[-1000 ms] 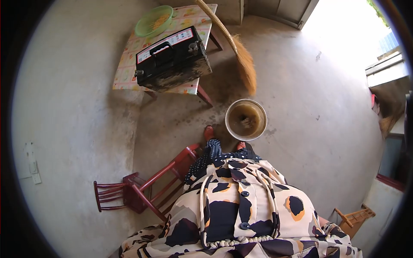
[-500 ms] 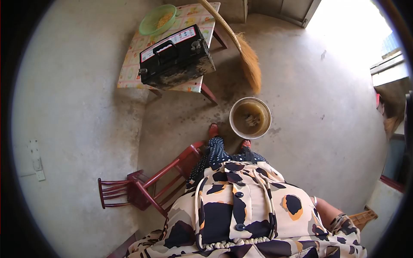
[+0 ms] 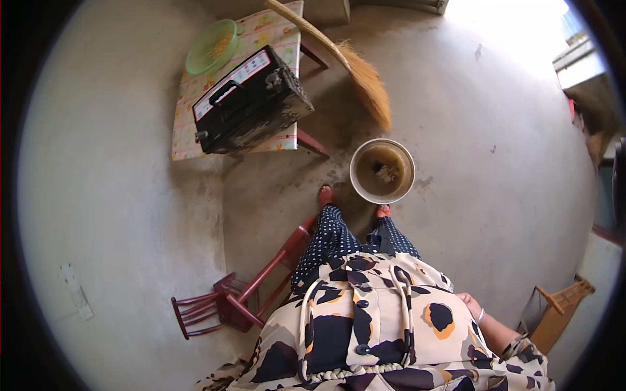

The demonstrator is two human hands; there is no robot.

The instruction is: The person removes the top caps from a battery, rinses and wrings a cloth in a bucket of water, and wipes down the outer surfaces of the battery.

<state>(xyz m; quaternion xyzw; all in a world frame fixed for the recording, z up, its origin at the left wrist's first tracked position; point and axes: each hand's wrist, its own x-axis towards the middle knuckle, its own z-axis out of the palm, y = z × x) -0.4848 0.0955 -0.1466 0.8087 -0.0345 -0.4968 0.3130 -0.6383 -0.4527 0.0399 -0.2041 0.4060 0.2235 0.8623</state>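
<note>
My right hand (image 3: 469,304) is beside the side of my patterned shirt (image 3: 391,313), a bracelet on its wrist. Its fingers look curled against the cloth, and what they may hold is hidden. My left hand is out of view. On the floor by my feet stands a metal basin (image 3: 353,174) holding murky brown water and a pale, crumpled lump (image 3: 386,173). Beyond it a straw broom (image 3: 368,85) leans with its bristles down. A black battery (image 3: 251,104) with a handle and dirty sides rests on a low table (image 3: 186,130) with a patterned cover.
A green bowl (image 3: 199,58) with yellow bits stands on the table behind the battery. To my left, near the wall, is a dark red wooden chair (image 3: 241,303). A brown wooden stool or chair (image 3: 561,313) stands at the right. Wet spots mark the concrete floor (image 3: 456,182).
My view has shifted, so the table and battery appear farther left and the chair lower. My right hand has come into view beside my shirt; before, only the wrist and forearm showed.
</note>
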